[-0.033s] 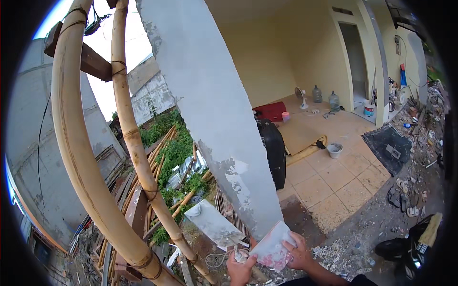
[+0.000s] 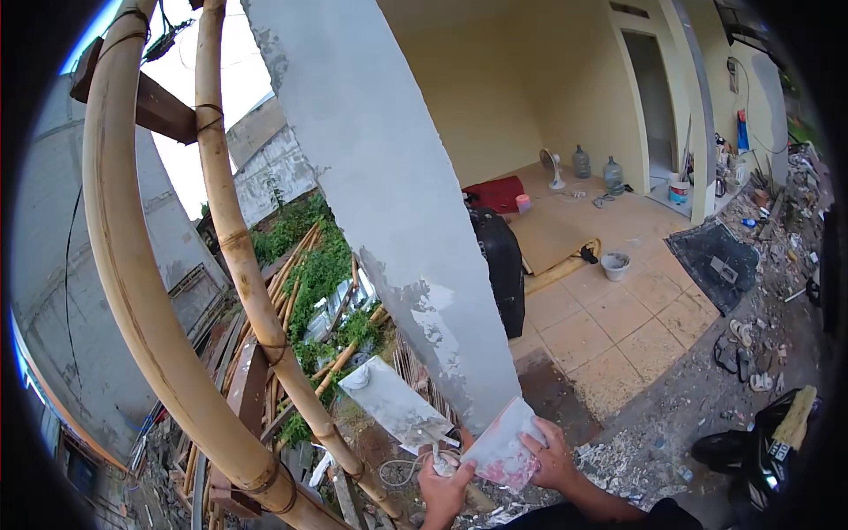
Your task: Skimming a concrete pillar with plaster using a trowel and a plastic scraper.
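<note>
At the lower middle, my left hand [image 2: 444,488] is closed around the putty-smeared handle of a plastering trowel [image 2: 389,397]. Its long whitish blade points up and to the left. My right hand [image 2: 551,456] grips the right side of a flat rectangular board [image 2: 503,442], coated with white and pinkish putty. The left thumb lies at the board's lower left corner; whether it presses on it I cannot tell. Just beyond both hands stands a grey plastered wall end [image 2: 397,212], with pale wet-looking patches low on its face.
Bamboo scaffold poles [image 2: 231,234] rise close on the left, tied to a wooden crosspiece [image 2: 163,110]. Inside the room are a black case [image 2: 499,269], a small bucket [image 2: 616,266] and a fan [image 2: 552,168]. Rubble, sandals [image 2: 742,334] and a motorbike [image 2: 760,450] lie or stand right.
The view has shifted slightly, so the poles, wall and room sit a little further left. Both hands keep their hold on the trowel and the board.
</note>
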The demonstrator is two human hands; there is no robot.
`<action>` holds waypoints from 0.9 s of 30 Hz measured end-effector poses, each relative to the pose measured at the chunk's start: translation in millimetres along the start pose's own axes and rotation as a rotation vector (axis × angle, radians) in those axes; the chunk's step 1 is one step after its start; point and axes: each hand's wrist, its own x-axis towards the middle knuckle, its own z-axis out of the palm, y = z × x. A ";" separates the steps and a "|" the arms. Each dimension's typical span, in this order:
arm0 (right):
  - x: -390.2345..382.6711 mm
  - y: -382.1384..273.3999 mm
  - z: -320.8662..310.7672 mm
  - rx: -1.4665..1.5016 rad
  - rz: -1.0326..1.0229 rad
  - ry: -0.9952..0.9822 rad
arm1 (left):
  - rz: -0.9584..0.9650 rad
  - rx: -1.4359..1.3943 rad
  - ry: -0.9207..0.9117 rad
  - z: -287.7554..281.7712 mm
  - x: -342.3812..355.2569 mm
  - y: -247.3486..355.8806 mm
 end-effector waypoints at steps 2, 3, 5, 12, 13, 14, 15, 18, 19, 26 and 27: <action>-2.8 -24.8 4.5 -0.068 0.008 0.147 | -0.015 -0.037 -0.050 -10.0 -14.2 20.4; 8.6 -17.0 4.7 -0.068 0.019 0.124 | -0.015 -0.075 -0.065 -2.8 -7.7 23.8; 2.7 -10.8 -8.9 -0.038 0.008 0.174 | -0.055 -0.202 -0.125 13.3 -21.5 35.4; -20.6 13.4 -13.6 0.197 0.449 0.429 | -0.179 -0.052 -0.199 -14.9 -21.7 15.4; -11.0 16.2 -23.3 0.015 0.300 0.459 | -0.163 -0.009 -0.204 -19.3 -21.9 7.3; -10.0 20.2 -24.0 0.018 0.298 0.461 | -0.160 -0.007 -0.203 -21.7 -22.1 3.4; -10.5 24.6 -27.0 0.202 0.478 0.498 | -0.168 0.026 -0.198 -21.7 -21.2 -0.6; 16.0 29.3 -39.8 0.269 0.541 0.533 | -0.173 0.141 -0.169 -35.3 -22.4 -26.4; 29.4 30.0 -42.9 0.298 0.530 0.545 | -0.174 0.201 -0.167 -40.6 -21.5 -32.4; 118.9 87.2 -69.6 0.564 0.337 0.535 | -0.207 0.250 -0.036 -37.3 -13.8 -12.2; 131.5 98.7 -71.9 0.632 0.255 0.453 | -0.174 0.285 -0.009 -39.5 -12.9 -12.9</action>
